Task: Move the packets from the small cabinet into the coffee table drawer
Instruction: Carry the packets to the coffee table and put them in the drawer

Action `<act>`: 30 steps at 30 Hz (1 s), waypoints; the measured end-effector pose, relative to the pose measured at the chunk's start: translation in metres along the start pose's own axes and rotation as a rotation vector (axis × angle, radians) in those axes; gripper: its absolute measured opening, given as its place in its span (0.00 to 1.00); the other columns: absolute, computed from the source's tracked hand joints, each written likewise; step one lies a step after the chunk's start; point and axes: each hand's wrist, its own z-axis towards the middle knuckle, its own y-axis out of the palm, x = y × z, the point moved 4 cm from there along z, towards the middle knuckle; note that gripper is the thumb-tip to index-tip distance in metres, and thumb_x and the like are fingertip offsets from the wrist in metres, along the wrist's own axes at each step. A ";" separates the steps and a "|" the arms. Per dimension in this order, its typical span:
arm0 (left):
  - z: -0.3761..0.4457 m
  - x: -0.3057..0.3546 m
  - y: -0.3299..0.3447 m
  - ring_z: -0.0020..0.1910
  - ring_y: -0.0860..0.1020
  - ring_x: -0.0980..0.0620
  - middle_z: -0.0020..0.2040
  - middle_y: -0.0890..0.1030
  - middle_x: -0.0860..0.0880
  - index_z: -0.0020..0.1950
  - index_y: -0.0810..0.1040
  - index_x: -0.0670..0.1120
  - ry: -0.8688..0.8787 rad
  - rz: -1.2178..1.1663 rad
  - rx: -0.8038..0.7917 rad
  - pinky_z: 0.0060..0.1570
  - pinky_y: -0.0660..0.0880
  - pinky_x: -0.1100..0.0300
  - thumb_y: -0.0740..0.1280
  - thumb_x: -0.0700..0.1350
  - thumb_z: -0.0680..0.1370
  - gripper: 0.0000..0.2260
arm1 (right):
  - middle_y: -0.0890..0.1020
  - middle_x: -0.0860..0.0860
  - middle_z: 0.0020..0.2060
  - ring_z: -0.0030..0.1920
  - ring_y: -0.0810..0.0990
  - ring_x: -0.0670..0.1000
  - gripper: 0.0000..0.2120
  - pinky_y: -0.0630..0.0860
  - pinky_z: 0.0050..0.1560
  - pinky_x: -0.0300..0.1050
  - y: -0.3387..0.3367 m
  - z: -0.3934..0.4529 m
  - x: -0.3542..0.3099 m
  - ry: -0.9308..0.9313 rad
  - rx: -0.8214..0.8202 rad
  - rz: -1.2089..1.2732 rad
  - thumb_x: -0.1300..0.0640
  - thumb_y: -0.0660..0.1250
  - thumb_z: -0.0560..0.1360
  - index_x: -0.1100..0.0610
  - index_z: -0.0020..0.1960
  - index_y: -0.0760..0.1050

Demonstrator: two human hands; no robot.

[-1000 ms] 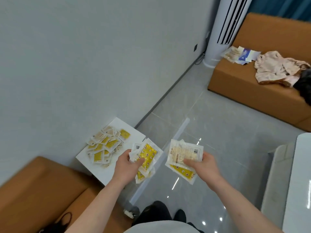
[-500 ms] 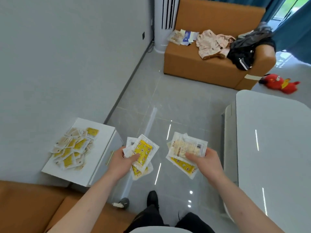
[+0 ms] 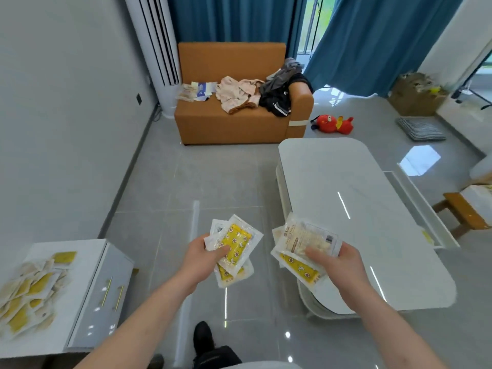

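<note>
My left hand (image 3: 201, 259) grips a fan of clear packets with yellow contents (image 3: 235, 242) above the grey floor. In my right hand (image 3: 338, 265) is a second stack of packets (image 3: 300, 245), pale ones on top and a yellow one beneath, held over the near left corner of the white coffee table (image 3: 354, 209). A pile of several more packets (image 3: 29, 291) lies on top of the small white cabinet (image 3: 87, 265) at the lower left. The coffee table's drawer (image 3: 423, 209) stands pulled out on the table's far right side.
An orange sofa (image 3: 234, 121) with clothes and papers stands ahead, beside a tall white air conditioner (image 3: 157, 46). A red plush toy (image 3: 332, 123), a striped cushion (image 3: 420, 129) and a wooden stool (image 3: 463, 209) lie right of the table. Blue curtains hang behind.
My view has swung right, from the cabinet toward the coffee table. Both hands keep their packets, and the right hand now hovers over the table's corner.
</note>
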 end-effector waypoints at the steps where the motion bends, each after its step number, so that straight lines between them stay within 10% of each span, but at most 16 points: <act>1: -0.008 0.003 0.025 0.47 0.85 0.53 0.48 0.87 0.52 0.54 0.81 0.49 0.006 -0.009 -0.017 0.46 0.80 0.56 0.74 0.42 0.76 0.08 | 0.89 0.50 0.44 0.43 0.88 0.51 0.09 0.82 0.44 0.49 -0.028 -0.008 0.005 -0.005 0.020 0.002 0.62 0.76 0.73 0.54 0.52 0.84; 15: -0.078 0.034 0.283 0.52 0.85 0.45 0.50 0.87 0.47 0.58 0.81 0.44 -0.033 -0.065 -0.184 0.50 0.79 0.51 0.71 0.42 0.79 0.09 | 0.89 0.50 0.44 0.45 0.88 0.54 0.08 0.83 0.53 0.61 -0.305 -0.050 0.067 0.016 0.230 0.054 0.61 0.78 0.72 0.53 0.50 0.85; 30: -0.003 0.110 0.568 0.50 0.85 0.47 0.51 0.86 0.48 0.54 0.80 0.51 -0.064 0.068 -0.295 0.49 0.80 0.52 0.73 0.45 0.77 0.07 | 0.89 0.50 0.42 0.41 0.88 0.52 0.10 0.82 0.45 0.49 -0.557 0.043 0.078 0.057 0.402 0.124 0.64 0.77 0.72 0.55 0.51 0.83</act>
